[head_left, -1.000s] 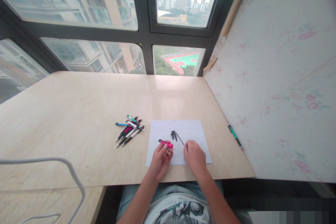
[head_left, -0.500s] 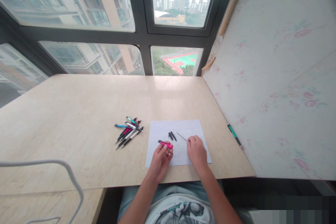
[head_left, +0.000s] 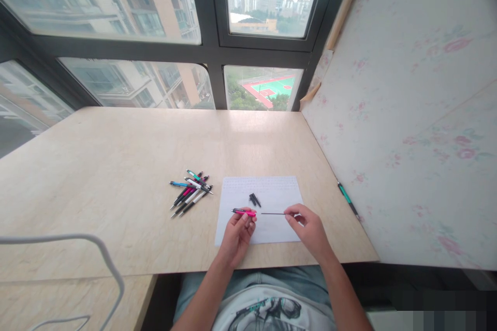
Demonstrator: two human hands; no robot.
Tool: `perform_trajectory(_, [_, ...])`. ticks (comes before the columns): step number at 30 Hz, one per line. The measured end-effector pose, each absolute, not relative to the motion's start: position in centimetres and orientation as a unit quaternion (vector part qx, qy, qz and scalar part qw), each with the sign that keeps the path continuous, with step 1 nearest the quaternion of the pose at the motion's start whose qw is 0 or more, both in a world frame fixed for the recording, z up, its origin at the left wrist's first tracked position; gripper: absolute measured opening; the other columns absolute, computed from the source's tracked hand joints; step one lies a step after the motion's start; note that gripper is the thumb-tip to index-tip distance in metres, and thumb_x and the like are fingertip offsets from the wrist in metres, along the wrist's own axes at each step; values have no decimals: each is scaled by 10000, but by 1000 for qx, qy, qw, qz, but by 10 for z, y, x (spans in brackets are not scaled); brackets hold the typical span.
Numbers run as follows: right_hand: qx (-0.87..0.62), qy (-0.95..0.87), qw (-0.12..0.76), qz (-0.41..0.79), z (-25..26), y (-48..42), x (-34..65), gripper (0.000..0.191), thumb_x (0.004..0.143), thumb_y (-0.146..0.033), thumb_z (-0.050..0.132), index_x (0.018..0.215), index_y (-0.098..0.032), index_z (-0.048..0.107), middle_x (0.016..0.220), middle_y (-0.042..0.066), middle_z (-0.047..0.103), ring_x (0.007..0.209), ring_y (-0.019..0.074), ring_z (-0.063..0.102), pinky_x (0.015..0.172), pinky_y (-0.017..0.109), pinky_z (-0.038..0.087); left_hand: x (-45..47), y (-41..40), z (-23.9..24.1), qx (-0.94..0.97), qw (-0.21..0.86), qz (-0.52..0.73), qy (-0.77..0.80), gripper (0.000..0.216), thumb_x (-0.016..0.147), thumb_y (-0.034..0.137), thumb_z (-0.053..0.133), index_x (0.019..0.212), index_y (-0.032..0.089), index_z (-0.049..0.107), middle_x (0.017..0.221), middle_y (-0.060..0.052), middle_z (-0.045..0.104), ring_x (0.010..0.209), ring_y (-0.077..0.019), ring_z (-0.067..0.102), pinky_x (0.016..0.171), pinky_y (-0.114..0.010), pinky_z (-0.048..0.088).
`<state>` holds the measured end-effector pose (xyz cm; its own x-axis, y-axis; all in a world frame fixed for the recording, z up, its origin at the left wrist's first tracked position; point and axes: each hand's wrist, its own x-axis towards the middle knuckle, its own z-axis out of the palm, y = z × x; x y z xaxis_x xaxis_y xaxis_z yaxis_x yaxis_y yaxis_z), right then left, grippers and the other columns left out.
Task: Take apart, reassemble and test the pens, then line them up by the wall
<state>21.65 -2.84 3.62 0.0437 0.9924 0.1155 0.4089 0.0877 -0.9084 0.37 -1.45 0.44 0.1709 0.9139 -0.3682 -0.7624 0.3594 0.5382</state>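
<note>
My left hand (head_left: 237,235) pinches a pink pen barrel (head_left: 244,212) level above a white sheet of paper (head_left: 272,191). My right hand (head_left: 308,227) pinches the end of a thin dark refill (head_left: 272,213), held level with its far tip pointing at the barrel's open end, a small gap between them. Two small black pen parts (head_left: 254,199) lie on the paper just beyond the barrel.
A loose pile of several pens (head_left: 191,192) lies on the beige table (head_left: 116,165) left of the paper. One teal pen (head_left: 347,200) rests at the table's right edge against the floral wall. A white wire frame (head_left: 97,248) juts in at the lower left. Windows stand behind.
My right hand lifted the thin refill off the paper, moved right and turned it level, pointing at the pink barrel. My left hand stayed put.
</note>
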Motion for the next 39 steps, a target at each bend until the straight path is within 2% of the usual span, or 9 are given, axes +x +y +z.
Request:
perform_trajectory(13, [-547, -664, 411, 303, 57, -30, 190, 148, 868, -229, 557, 817, -194, 691, 787, 40, 676, 688, 150, 604, 636, 256, 500, 7, -18, 8, 177, 750, 533, 350, 226, 712, 175, 794, 909, 116, 702, 923, -85, 717, 757, -103, 646, 687, -169, 520])
perform_trajectory(21, [-554, -677, 406, 266, 52, -32, 174, 176, 897, -240, 546, 783, -198, 673, 752, 32, 653, 647, 140, 567, 568, 240, 458, 7, -19, 11, 164, 741, 544, 358, 237, 697, 202, 808, 895, 127, 702, 913, -71, 720, 740, -95, 650, 691, -167, 510])
perform_trajectory(34, [-582, -698, 356, 218, 49, -30, 174, 299, 926, -293, 509, 651, -196, 571, 629, -5, 548, 597, 131, 509, 583, 248, 402, 6, -20, 9, 176, 748, 533, 355, 221, 700, 194, 803, 888, 134, 703, 907, -62, 713, 752, -104, 651, 702, -183, 509])
perform_trajectory(39, [-592, -697, 350, 204, 45, -30, 174, 322, 928, -309, 499, 633, -196, 561, 615, -6, 551, 582, 126, 502, 566, 242, 390, 7, -21, 10, 173, 749, 532, 356, 235, 685, 193, 813, 883, 136, 700, 910, -66, 712, 748, -111, 655, 696, -188, 511])
